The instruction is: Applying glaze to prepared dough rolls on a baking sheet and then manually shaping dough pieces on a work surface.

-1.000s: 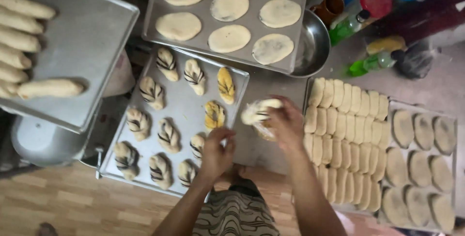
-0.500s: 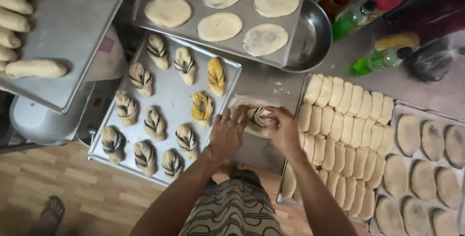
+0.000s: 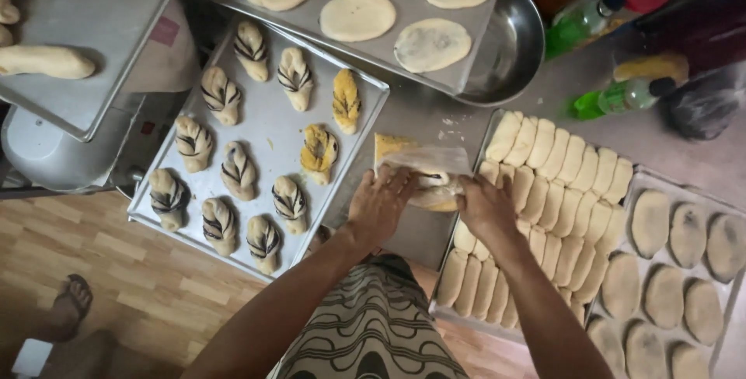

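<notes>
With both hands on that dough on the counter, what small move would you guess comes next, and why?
Probably keep rolling the flattened dough piece into a log. Left hand and right hand press its near edge, which looks partly curled, while the far end lies flat. The shaped twists on the tray suggest that form.

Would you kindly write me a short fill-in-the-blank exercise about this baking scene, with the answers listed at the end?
1. Both the left hand and the right hand press on a flattened piece of pale ____ on the grey countertop.
2. The twisted dark-striped pastries lie on a rectangular metal ____.
3. Right of the hands, a tray holds pale oblong dough pieces packed in ____.
4. The round steel bowl looks ____ inside.

Missing words: dough; tray; rows; empty
</notes>
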